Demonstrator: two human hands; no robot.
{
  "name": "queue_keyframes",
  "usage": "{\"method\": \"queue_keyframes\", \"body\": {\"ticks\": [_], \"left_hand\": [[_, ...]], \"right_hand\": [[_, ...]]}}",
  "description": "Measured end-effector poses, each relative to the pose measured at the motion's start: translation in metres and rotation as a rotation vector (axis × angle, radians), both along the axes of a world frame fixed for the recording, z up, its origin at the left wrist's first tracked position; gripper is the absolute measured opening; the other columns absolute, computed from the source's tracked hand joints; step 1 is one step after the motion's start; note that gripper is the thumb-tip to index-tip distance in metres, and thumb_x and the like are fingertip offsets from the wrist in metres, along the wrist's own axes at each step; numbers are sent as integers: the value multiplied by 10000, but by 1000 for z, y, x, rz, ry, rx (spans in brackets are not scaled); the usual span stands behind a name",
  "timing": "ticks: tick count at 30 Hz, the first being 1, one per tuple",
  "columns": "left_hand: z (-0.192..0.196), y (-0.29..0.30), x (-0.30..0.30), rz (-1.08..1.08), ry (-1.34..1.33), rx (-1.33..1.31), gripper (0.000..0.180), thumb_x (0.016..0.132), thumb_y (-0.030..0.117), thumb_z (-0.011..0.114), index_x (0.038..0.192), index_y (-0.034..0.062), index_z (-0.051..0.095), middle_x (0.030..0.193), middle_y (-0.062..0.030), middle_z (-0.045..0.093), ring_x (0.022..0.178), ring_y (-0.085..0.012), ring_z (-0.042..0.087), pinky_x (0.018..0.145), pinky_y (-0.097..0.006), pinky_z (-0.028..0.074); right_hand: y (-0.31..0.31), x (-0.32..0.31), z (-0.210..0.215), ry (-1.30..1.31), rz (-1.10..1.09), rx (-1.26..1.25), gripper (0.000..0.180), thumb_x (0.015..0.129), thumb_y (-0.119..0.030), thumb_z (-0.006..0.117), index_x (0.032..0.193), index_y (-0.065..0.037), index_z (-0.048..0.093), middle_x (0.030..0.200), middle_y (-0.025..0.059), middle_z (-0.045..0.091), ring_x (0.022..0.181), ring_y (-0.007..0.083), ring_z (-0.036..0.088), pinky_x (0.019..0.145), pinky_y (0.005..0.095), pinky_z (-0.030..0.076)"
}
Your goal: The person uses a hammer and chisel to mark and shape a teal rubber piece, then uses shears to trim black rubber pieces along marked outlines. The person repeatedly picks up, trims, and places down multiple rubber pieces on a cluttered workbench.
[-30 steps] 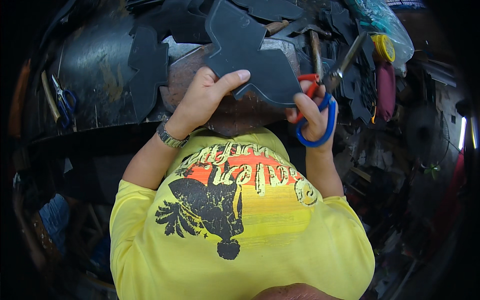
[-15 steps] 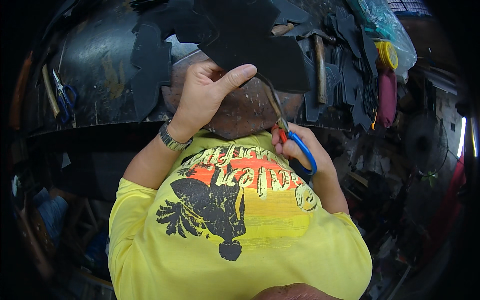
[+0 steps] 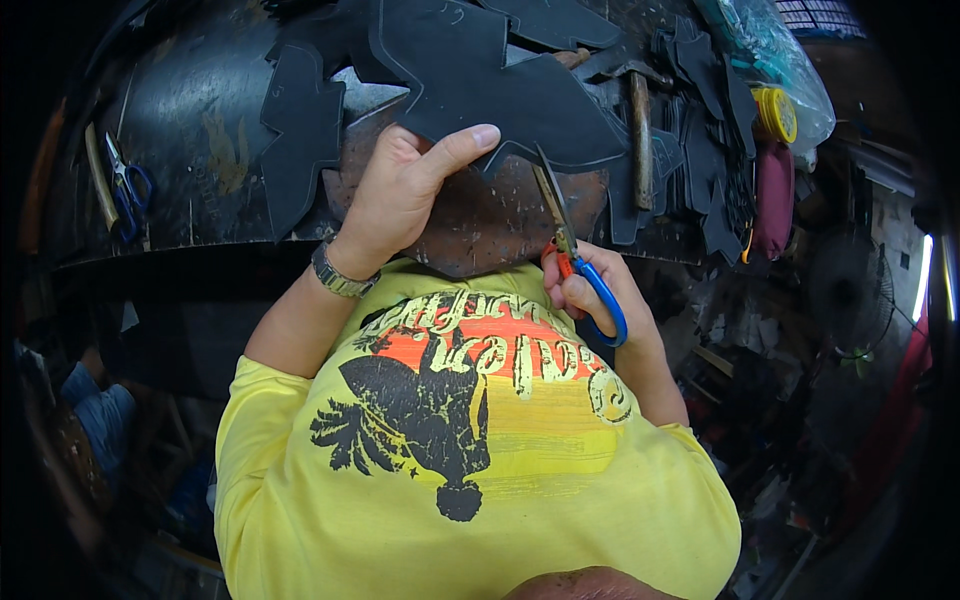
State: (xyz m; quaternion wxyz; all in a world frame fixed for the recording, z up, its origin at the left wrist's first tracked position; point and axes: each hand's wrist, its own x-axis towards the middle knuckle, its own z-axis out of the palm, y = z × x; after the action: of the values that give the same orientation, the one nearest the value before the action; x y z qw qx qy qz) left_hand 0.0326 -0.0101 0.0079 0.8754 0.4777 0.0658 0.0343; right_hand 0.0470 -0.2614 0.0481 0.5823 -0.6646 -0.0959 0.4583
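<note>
My left hand [image 3: 403,190] pinches the near edge of a black sheet [image 3: 455,75], thumb on top and fingers hidden beneath. Pale outlines are drawn on the sheet, which looks like leather or a similar flexible material. In my right hand [image 3: 642,300] is a pair of scissors [image 3: 559,212] with one red and one blue handle. Their blades are slightly spread, pointing away from me, with the tips at the sheet's notched near edge. A brown, worn board [image 3: 480,235] lies below the sheet, against my yellow shirt.
Cut black pieces [image 3: 300,130] lie left of the sheet, and more are stacked [image 3: 700,130] at right. A hammer [image 3: 641,140] rests beside that stack. Blue-handled scissors [image 3: 130,185] lie at far left. A yellow roll [image 3: 775,113] and a fan [image 3: 860,290] are at right.
The sheet has turned and tilted, so its drawn outlines now show. The scissor blades, nearly closed at its edge before, are now spread apart. My left hand has shifted slightly left.
</note>
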Motion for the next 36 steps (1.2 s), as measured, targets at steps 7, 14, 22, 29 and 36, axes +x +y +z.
{"method": "queue_keyframes", "body": {"ticks": [7,14,22,29,36], "left_hand": [[1,-1,1,-102,9,-128,207,983,187,637,1097,23,692,1050,-27,718,911,-77,665,787,-228,541],[2,-2,1,-133,-33,-169,243,1014,190,582,1056,-2,724,1054,-108,737,967,-175,707,920,-396,567],[2,-3,-2,-118,-24,-171,262,1023,193,566,1050,-14,724,1062,-127,732,991,-204,707,936,-423,563],[4,-5,-2,-89,-33,-115,275,1016,232,580,1082,-7,697,1039,-104,730,931,-178,713,861,-344,579],[8,-7,-2,-35,-57,-54,256,1000,227,614,1085,-2,694,1000,-62,734,865,-118,701,784,-256,568]], "right_hand": [[1,2,1,-5,15,-45,321,910,-341,726,875,-56,583,703,-71,478,638,22,404,563,207,321],[3,-2,-1,7,-2,-26,332,909,-362,722,873,-62,585,707,-74,482,643,18,412,571,197,325],[4,-5,-1,0,-3,-12,331,921,-378,710,875,-72,590,664,-72,487,576,11,433,535,186,332],[4,-8,-3,-20,-30,-3,360,901,-386,743,876,-60,591,639,-71,484,522,7,432,483,175,323],[7,-5,-1,-39,-10,2,280,890,-289,738,867,-56,585,694,-65,479,622,14,422,556,193,335]]}}
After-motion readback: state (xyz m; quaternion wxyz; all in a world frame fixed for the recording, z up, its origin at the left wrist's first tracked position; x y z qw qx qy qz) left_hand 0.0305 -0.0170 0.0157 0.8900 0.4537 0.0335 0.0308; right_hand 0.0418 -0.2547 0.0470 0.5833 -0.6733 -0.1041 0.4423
